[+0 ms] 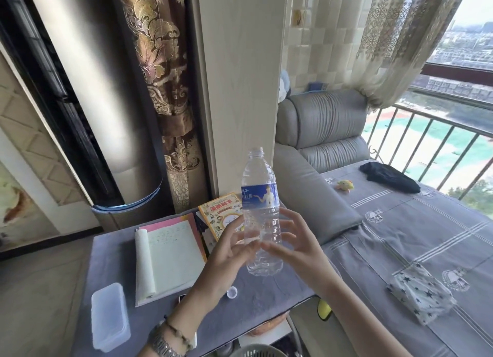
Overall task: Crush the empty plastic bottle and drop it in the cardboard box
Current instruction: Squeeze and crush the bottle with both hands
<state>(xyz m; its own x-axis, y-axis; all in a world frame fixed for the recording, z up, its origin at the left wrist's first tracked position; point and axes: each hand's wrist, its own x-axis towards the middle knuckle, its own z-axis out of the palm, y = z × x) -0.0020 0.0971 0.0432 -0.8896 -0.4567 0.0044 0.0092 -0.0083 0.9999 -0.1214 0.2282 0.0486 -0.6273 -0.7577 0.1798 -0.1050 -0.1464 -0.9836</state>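
A clear, empty plastic bottle (262,218) with a blue label stands upright and uncapped, just above the grey-covered table (253,300). Its walls look uncrushed. My left hand (226,252) reaches in from the lower left, fingertips on the bottle's lower half. My right hand (296,246) comes from the right with spread fingers and grips the same lower part; some of its fingers show blurred through the plastic. The bottle's white cap (232,293) lies on the table below my left hand. No cardboard box is in view.
On the table lie an open notebook (170,258), a yellow book (221,215) and a clear plastic container (109,316). To the right are a grey sofa (320,132) and a grey checked bedcover (416,236). A round basket rim (256,352) shows at the bottom edge.
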